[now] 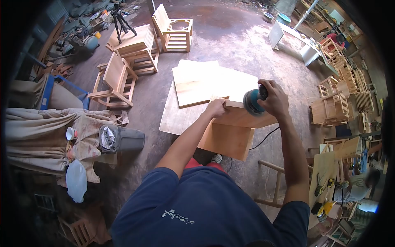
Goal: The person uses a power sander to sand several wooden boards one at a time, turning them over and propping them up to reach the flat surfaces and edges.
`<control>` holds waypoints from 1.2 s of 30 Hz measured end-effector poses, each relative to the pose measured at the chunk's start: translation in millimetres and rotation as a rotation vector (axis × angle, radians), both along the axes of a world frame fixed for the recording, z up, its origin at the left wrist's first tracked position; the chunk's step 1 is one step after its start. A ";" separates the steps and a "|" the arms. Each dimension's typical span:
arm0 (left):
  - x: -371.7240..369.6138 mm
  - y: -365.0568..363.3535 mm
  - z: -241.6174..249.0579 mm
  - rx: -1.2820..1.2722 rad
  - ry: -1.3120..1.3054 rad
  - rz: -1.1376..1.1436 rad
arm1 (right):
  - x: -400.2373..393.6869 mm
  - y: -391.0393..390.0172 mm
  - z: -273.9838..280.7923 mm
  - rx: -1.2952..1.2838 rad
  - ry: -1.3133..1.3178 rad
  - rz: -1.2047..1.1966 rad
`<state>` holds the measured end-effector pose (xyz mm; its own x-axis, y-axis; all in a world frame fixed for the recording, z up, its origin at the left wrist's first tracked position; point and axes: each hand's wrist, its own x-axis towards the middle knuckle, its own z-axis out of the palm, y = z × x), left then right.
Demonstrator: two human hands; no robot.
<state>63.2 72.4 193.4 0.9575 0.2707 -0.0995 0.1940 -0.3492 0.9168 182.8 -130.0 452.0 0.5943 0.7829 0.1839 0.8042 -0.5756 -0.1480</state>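
My right hand (273,99) is wrapped round the black top of a teal orbital sander (252,103). The sander's round pad is against the edge of a wooden piece made of joined panels (242,118), which stands tilted in front of me. At that piece's left corner, my left hand (216,108) is closed on the edge of the wood. Beyond both hands lie several flat wooden boards (197,78), stacked unevenly on a pale wooden worktop (173,117). A dark power cord (265,139) runs down to the floor on the right.
Wooden chairs (175,31) and a stool with a tripod (121,26) on top stand at the far left. A grey bin (129,138) is beside draped cloth (37,131). Drills (325,209) lie on a board at right. Another person (335,39) is at the far right.
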 end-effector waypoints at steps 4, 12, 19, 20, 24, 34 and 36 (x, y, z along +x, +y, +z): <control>-12.7 -6.7 21.9 0.041 0.078 0.026 | -3.8 17.9 -5.6 0.029 -0.034 0.048; -21.7 -17.9 46.9 0.068 0.155 0.086 | -10.1 34.5 -1.1 -0.010 0.007 0.060; -18.6 -15.9 39.6 0.083 0.169 0.099 | -19.7 52.1 -5.4 0.038 -0.049 0.135; -20.4 -16.6 44.8 0.061 0.160 0.103 | -20.5 55.5 -7.3 0.039 -0.050 0.143; -15.6 -15.3 44.1 0.136 0.259 0.111 | -28.6 68.2 -5.6 0.037 -0.012 0.157; -15.7 -14.2 27.4 0.106 0.027 0.126 | -42.4 96.8 -12.1 0.059 -0.023 0.205; -13.4 -13.1 10.9 0.119 -0.065 0.126 | -44.0 99.9 -17.4 0.118 -0.057 0.230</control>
<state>49.8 59.2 204.3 0.9187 0.3950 0.0010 0.1849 -0.4323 0.8826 138.8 -30.1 434.6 0.3891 0.8673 0.3104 0.9209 -0.3580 -0.1544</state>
